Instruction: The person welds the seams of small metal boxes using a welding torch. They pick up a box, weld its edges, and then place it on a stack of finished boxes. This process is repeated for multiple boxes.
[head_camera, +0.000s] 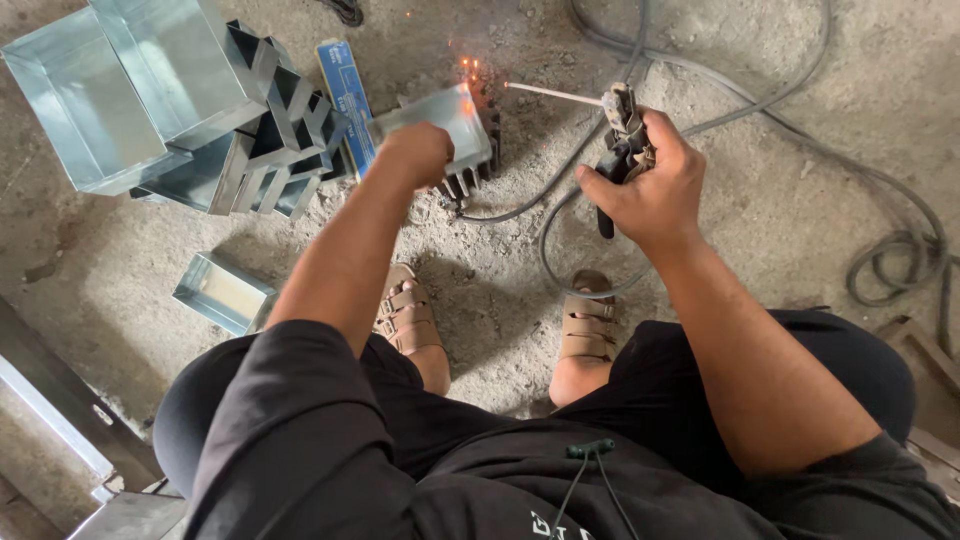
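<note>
Welding a box on the floor.
My left hand (415, 152) grips the metal box (435, 125) on the concrete floor (760, 200); my right hand (650, 185) is clenched on the electrode holder (622, 135), its rod (550, 93) sparking at the box's corner.

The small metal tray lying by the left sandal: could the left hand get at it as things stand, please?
Probably yes. The left hand rests on a metal piece, and bare floor lies between it and the small metal tray.
</note>
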